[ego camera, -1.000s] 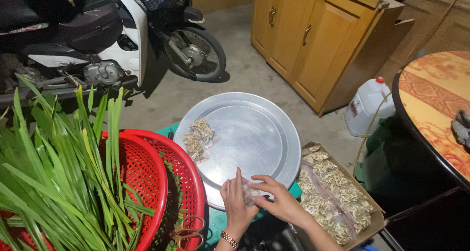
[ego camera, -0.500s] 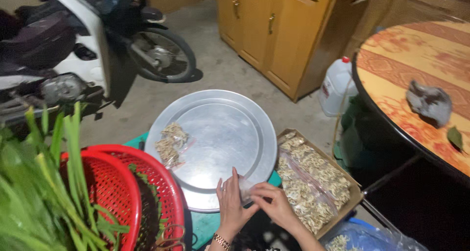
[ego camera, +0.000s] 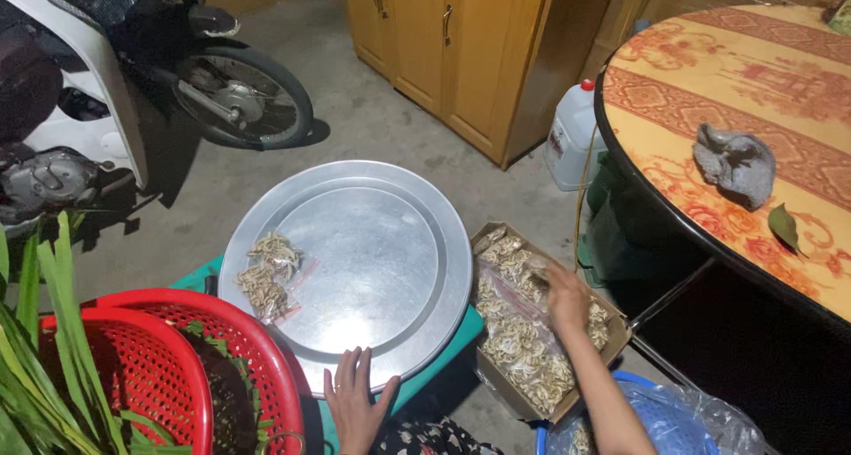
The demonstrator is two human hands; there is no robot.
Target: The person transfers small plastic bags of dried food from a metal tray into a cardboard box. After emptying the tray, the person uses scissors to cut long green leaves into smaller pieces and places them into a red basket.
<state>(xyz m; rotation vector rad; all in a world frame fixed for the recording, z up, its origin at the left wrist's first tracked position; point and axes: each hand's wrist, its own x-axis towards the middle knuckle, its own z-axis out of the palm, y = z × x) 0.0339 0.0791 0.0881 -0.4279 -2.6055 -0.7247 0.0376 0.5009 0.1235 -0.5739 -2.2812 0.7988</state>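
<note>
Directly beyond the left hand's (ego camera: 353, 409) flat, spread fingertips lies the big round metal tray (ego camera: 390, 215), the fingers resting open against its near rim and grasping nothing; farther out from them, on the tray's left part, lies a clear packet of pale dried pieces (ego camera: 269, 274). Under the right hand (ego camera: 566, 297) sits a cardboard box (ego camera: 490, 369) of similar packets, its fingers curled down among them; whether they grip one I cannot tell

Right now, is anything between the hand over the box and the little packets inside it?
Nothing visible. The right hand is already down on the packets in the cardboard box, with no object between. The left hand rests at the near rim of the round metal tray.
</note>
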